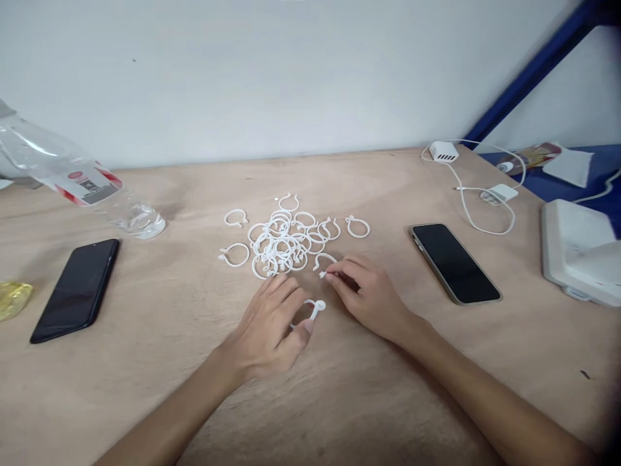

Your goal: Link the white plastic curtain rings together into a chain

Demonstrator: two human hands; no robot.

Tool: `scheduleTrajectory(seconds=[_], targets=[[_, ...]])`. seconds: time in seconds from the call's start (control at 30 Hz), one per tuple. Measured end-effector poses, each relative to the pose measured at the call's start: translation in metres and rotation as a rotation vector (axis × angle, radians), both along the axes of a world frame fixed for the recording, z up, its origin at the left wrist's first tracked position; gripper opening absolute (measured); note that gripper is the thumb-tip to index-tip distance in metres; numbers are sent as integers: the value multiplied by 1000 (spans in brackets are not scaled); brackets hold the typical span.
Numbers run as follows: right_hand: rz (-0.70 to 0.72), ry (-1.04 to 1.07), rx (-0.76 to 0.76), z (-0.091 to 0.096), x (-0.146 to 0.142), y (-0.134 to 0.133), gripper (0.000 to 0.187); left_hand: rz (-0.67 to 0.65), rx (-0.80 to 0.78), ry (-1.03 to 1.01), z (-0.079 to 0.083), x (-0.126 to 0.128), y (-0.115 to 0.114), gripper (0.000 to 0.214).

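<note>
A heap of several white plastic rings (284, 241) lies in the middle of the wooden table (160, 388), with a few loose rings around it. My left hand (272, 333) rests palm down just in front of the heap, its thumb and fingers closed on a small white ring piece (315, 309). My right hand (369, 294) lies to the right of it, its fingertips pinched on the end of another white ring (324, 262) at the heap's near edge.
A black phone (77, 289) lies at the left and a second phone (455, 262) at the right. A tilted plastic bottle (72, 184) is at the far left. A white charger with cables (466, 188) and a white box (577, 249) sit at the right.
</note>
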State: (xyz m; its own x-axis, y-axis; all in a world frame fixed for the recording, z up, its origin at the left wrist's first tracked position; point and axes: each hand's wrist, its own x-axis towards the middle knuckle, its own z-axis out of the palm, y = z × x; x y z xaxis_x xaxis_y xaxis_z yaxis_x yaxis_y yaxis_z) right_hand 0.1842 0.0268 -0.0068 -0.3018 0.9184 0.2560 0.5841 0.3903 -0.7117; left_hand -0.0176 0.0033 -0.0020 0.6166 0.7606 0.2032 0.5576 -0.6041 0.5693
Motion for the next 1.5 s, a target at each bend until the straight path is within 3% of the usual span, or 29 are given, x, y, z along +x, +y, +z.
scheduleTrajectory(seconds=[0.13,0.3,0.4,0.5,0.6,0.73,0.9,1.0,1.3,1.5], targets=[[46,303,-286,13,-4,-7,17,10,12,-112,2,-1,-2,41],[136,465,-480,21,-9,-14,22,312,-15,-377,-3,-3,-2,43],[204,490,-564,20,-15,-18,26,366,-147,-415,-3,-3,-1,43],[230,506,-528,16,-21,-24,25,308,-228,-438,0,-3,-1,46],[211,491,-444,12,-25,-28,22,231,-197,-418,1,-3,-1,47],[165,457,-383,6,-27,-31,21,264,-151,-336,-1,-2,0,55],[190,354,-108,1,-27,-32,19,116,-186,-302,-2,-2,0,65],[205,321,-12,1,-25,-32,19,112,-191,-290,-1,-3,1,60],[123,529,-288,7,-26,-29,23,144,-135,-141,-6,-1,2,53],[43,538,-408,7,-29,-30,34,137,-70,-90,-7,-1,1,49]])
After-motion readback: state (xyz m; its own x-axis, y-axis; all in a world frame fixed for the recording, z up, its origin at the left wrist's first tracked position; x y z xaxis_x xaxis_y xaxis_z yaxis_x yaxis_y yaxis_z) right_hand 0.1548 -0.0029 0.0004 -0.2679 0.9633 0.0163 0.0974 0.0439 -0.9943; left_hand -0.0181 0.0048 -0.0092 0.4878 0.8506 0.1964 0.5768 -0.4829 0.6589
